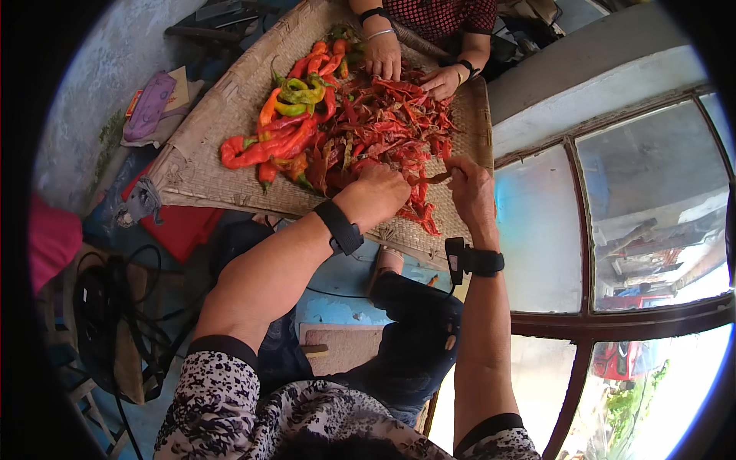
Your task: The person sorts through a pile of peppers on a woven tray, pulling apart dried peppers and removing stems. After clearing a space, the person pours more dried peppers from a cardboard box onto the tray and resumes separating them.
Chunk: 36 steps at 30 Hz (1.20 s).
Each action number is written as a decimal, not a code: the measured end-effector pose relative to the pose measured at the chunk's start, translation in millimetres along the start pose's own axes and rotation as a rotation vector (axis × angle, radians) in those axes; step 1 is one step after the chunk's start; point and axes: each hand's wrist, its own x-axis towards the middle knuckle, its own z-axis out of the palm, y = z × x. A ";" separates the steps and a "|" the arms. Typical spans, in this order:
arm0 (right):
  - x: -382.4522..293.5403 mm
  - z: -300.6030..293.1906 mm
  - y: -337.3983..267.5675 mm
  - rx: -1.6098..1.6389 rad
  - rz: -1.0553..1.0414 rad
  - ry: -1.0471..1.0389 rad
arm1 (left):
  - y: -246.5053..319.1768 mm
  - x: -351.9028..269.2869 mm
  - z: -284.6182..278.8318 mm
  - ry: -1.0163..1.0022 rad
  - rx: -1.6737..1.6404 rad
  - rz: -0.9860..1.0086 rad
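A woven tray (201, 178) with raised sides holds a heap of dried red chili peppers (374, 126) and, at its left, fresh red, orange and green peppers (293, 138). My left hand (379, 190) lies at the near edge of the dried heap, its fingers bent down and partly hidden. To its right, my right hand (468, 178) is raised over the tray with its fingers closed on one end of a brownish dried pepper (434, 179). That pepper reaches across to my left hand. Several dried red peppers lie below it on the weave.
Across the tray, a co-worker's two hands (384, 57) touch the dried peppers. A purple pouch (150, 106) lies left of the tray. A black bag with cables (103, 322) rests on a chair at lower left. A framed window (586, 230) stands close on the right.
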 end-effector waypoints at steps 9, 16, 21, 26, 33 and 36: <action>-31.8 21.0 12.9 0.164 0.217 0.194 | 1.0 33.7 -31.0 -0.111 -0.010 -0.070; -50.7 5.5 44.6 0.111 0.207 0.070 | -3.4 95.1 29.1 -0.049 0.061 -0.099; -55.3 -17.8 50.8 0.026 0.282 0.173 | -0.1 134.9 35.4 -0.528 0.254 -0.247; -51.3 -25.8 76.2 0.166 0.239 0.378 | 11.1 137.9 44.0 -0.569 0.332 -0.223; -49.4 -20.0 150.6 0.125 0.307 0.659 | 15.3 86.6 4.1 -0.058 0.053 -0.116; -63.0 -14.9 162.5 -0.331 0.265 0.540 | 11.6 80.8 -2.7 0.097 -0.213 -0.135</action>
